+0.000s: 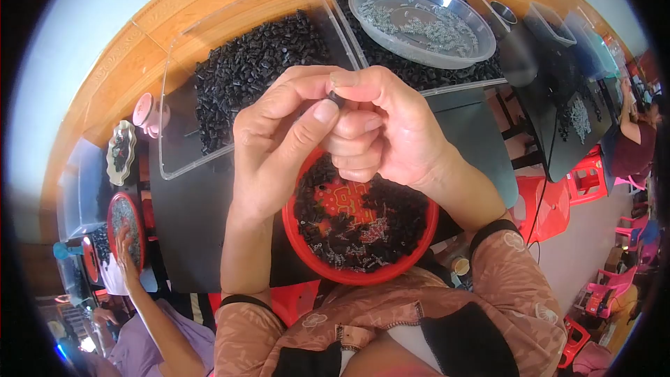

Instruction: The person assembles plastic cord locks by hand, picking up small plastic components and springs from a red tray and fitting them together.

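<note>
Above the red tray, my left hand (279,122) and my right hand (394,119) meet at the fingertips. Between their thumbs and forefingers is a small black plastic piece (336,98), mostly covered by the fingers. Both hands are closed on it. The other fingers of my right hand curl into the palm, and whatever they may hold is hidden. Below, the round red tray (430,237) holds black pieces (405,213) and small metal springs (349,255).
A clear bin (165,126) of black pieces stands ahead left. Ahead right, a clear bowl (433,56) of springs rests on another filled bin (460,89). A co-worker's hand (125,255) is at a red-rimmed tray (112,220) on the left. Red stools (544,206) stand right.
</note>
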Motion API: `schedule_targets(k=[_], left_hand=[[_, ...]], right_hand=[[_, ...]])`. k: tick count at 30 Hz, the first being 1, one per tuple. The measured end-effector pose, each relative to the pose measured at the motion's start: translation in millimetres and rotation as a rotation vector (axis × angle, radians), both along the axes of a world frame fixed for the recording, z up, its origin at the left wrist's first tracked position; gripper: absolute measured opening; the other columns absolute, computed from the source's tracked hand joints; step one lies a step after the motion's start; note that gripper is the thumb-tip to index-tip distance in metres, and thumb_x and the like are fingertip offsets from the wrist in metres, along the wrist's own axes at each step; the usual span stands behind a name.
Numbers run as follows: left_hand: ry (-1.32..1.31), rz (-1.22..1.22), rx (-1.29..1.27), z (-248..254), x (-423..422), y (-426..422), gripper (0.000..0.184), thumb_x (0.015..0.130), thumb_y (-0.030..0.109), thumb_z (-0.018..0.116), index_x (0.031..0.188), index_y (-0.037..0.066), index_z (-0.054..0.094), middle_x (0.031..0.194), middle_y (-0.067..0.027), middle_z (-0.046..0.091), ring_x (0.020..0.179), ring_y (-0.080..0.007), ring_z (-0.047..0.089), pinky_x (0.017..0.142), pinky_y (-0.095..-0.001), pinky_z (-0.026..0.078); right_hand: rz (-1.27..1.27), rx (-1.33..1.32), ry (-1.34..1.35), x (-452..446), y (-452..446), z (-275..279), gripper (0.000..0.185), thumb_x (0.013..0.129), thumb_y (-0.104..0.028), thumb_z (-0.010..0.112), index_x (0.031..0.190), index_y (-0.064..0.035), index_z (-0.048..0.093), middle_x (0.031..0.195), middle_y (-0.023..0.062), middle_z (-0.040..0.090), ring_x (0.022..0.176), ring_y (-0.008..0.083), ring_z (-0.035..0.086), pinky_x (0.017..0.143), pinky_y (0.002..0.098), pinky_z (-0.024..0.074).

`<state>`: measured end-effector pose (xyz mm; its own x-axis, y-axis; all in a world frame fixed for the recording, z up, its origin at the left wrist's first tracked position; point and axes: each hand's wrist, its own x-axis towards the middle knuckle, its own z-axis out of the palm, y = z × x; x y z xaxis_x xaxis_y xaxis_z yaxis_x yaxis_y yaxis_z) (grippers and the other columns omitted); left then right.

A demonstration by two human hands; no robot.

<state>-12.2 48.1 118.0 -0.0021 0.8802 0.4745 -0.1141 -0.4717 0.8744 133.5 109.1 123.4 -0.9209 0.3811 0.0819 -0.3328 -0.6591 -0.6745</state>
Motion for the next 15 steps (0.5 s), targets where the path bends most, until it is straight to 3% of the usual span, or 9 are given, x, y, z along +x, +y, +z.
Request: schedule_targets(k=[6,9,15], left_hand=[[0.121,0.118,0.042,-2,-1,0,0.014,0.091,0.001,0.057,0.101,-0.005,0.065,0.103,-0.0116,0.063,0.094,-0.0154,0.06,0.083,-0.0272,0.049],[0.113,0.194,-0.051,1,5,-6,0.015,0.092,0.007,0.057,0.098,-0.003,0.065,0.101,-0.0057,0.063,0.093,-0.011,0.056,0.085,-0.0257,0.043],[0.088,0.251,-0.061,0,9,-7,0.016,0.093,0.006,0.056,0.101,-0.003,0.066,0.1,-0.0054,0.063,0.092,-0.0103,0.056,0.085,-0.0243,0.043]], right_hand=[[-0.045,-0.037,-0.04,-3,-2,0,0.028,0.092,-0.038,0.05,0.081,-0.0132,0.053,0.052,-0.0104,0.02,0.04,0.0037,0.017,0.037,0.0232,0.0122],[-0.014,-0.042,0.011,-4,2,-8,0.029,0.092,-0.038,0.05,0.078,-0.0129,0.051,0.052,-0.0103,0.019,0.04,0.004,0.017,0.038,0.0233,0.0123],[-0.042,-0.031,-0.016,-6,0,-5,0.035,0.092,-0.038,0.05,0.065,-0.0177,0.041,0.052,-0.0102,0.021,0.041,0.0041,0.018,0.038,0.0234,0.0134]])
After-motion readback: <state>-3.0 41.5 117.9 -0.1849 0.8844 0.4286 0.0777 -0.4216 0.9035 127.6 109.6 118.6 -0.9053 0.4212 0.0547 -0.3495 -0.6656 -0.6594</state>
